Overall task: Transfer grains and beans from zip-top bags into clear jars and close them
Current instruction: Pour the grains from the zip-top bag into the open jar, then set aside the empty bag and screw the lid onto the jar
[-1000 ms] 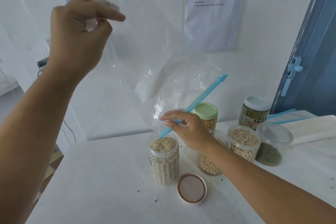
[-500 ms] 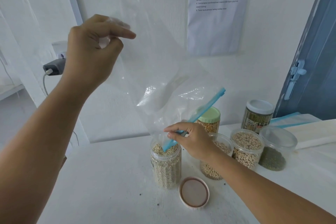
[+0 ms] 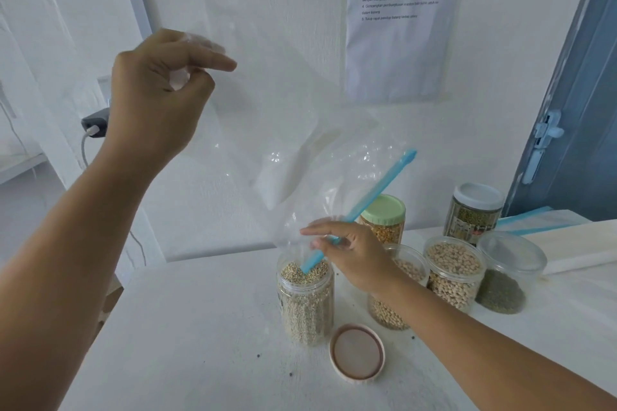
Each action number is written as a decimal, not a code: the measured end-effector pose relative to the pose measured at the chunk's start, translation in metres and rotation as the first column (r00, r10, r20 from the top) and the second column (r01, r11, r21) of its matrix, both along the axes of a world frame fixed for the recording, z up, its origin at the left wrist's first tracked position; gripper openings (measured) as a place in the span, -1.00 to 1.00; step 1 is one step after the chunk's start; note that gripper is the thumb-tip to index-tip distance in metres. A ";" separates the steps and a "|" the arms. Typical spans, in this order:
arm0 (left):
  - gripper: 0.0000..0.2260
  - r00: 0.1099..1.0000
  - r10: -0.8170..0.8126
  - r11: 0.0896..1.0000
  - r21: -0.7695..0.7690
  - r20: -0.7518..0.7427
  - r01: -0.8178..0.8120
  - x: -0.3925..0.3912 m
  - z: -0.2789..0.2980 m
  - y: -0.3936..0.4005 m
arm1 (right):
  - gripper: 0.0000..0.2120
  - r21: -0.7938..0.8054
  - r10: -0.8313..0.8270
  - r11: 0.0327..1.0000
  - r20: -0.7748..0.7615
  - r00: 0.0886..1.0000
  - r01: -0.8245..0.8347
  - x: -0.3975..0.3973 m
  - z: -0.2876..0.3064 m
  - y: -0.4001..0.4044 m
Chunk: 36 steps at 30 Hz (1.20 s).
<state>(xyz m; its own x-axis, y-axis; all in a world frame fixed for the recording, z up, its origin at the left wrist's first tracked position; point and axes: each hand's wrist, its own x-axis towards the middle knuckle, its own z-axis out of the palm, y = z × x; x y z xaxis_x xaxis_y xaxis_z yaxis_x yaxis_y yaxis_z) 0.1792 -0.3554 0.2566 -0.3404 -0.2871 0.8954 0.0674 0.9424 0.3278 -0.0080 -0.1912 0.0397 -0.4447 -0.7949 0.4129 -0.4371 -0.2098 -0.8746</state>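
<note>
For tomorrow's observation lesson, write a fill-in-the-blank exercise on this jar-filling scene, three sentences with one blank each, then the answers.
1. The left hand pinches the clear bag by its raised ____ corner.
2. The right hand holds the bag's ____ zip strip at the grain jar.
3. The loose lid lies on the ____, underside up.

Answers: bottom; blue; table

I see six jars (image 3: 305, 302), one loose lid (image 3: 357, 355), one clear bag (image 3: 300, 143), and my two hands (image 3: 157, 100).
</note>
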 end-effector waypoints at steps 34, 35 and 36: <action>-0.77 0.739 -0.528 0.629 0.777 0.418 0.010 0.045 -0.115 0.044 | -0.63 0.138 -0.608 0.792 0.103 0.787 0.594 -0.086 0.053 0.114; -0.77 0.657 -0.564 0.659 0.752 0.500 -0.006 0.043 -0.111 0.054 | -0.63 0.125 -0.607 0.794 0.113 0.787 0.595 -0.092 0.054 0.127; -0.76 0.544 -0.602 0.689 0.725 0.584 -0.016 0.040 -0.106 0.063 | -0.62 0.105 -0.609 0.793 0.121 0.784 0.600 -0.099 0.056 0.140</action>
